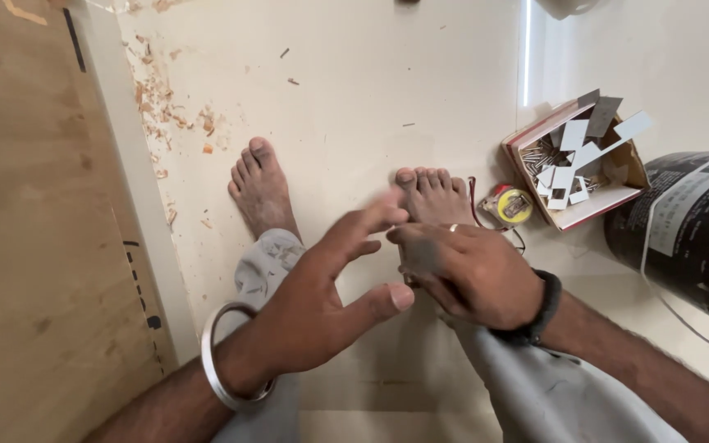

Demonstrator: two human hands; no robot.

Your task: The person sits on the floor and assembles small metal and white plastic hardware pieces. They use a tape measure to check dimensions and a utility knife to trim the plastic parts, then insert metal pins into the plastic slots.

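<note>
The left hand [322, 303] is spread, its fingers fanned apart and the thumb stuck out toward the right hand [465, 275], with nothing in its grip; a silver bangle [223, 361] circles that wrist. The right hand is curled, fingertips drawn together close to the left forefinger, and it may be pinching something small, though the blur makes that hard to tell; a ring shows on one finger and a black band [542, 310] wraps the wrist. Both hands hover above the person's bare feet [263, 190], which stand on a pale floor [354, 82], grey trouser legs showing below. Just right of the right foot lies a small yellow tape measure [510, 205] with a thin red and black cord beside it. Next to that sits an open cardboard box [613, 197] holding loose nails and pale flat strips, some sticking up over its rim. A large black drum [683, 230] with a label lies near the box at the right edge. On the left, a plywood sheet [34, 246] covers the floor, with wood shavings [157, 107] scattered beside its pale edge.
</note>
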